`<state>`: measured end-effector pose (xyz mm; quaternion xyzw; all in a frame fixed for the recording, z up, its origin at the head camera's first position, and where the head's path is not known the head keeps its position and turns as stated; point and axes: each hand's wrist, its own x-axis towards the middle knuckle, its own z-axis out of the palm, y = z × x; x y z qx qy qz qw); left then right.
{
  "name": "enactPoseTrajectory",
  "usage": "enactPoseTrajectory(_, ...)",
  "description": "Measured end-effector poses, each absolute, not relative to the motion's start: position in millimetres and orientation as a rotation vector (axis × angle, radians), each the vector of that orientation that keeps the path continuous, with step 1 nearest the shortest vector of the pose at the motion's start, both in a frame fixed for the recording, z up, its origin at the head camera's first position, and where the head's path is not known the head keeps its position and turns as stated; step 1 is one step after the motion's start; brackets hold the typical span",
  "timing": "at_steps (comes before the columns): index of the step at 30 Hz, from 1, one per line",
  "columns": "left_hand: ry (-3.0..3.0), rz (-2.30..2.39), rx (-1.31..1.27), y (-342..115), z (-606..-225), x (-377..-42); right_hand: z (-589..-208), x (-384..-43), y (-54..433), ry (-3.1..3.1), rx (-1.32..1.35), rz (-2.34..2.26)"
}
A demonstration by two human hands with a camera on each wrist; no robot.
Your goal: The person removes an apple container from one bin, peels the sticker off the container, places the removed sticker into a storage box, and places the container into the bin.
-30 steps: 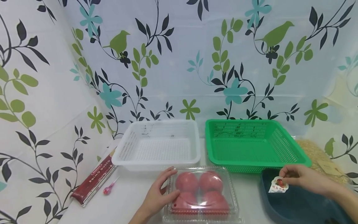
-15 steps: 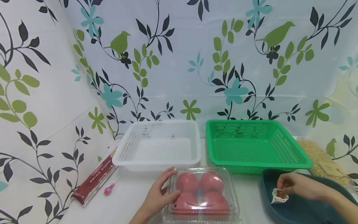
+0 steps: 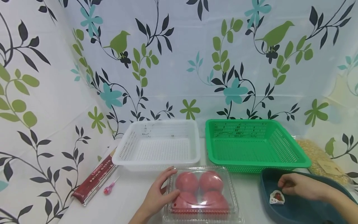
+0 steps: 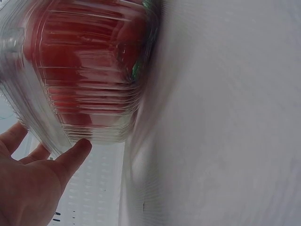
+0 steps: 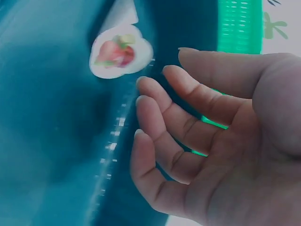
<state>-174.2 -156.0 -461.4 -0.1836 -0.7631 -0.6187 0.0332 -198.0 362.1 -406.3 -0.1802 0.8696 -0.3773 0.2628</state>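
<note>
My left hand touches the left side of a clear plastic clamshell box, its thumb and fingers spread and fairly straight. Inside the box sit several round red fruits, like tomatoes. The left wrist view shows the hand's fingers against the box's ribbed lid rim. Over the dark blue basin at the right, my right hand holds nothing, fingers loosely bent. Just apart from its fingertips is a curled white sticker label with a fruit picture, within the basin.
A white perforated basket and a green one stand at the back. Left lie a red spaghetti packet and a pink lollipop. Behind the basin is a bag of yellowish grains. A patterned curtain hangs behind.
My right hand has lowered into the basin and let go of the label, which now sits just left of and below the fingertips. The left hand and clamshell box have not moved.
</note>
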Motion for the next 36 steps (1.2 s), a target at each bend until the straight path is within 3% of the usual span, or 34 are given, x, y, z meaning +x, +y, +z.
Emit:
enactPoseTrajectory(8,-2.361,-1.907,-0.572,-158,-460,-173,-381,-187,347,2.387,-0.609,-1.057)
enactPoseTrajectory(17,-2.392,-1.884,-0.562,-160,-459,-174,-364,-178,293,2.54,-0.607,-1.181)
enactPoseTrajectory(36,-2.382,-1.889,-0.62,-160,-462,-177,-405,-166,199,2.678,-0.188,-1.708)
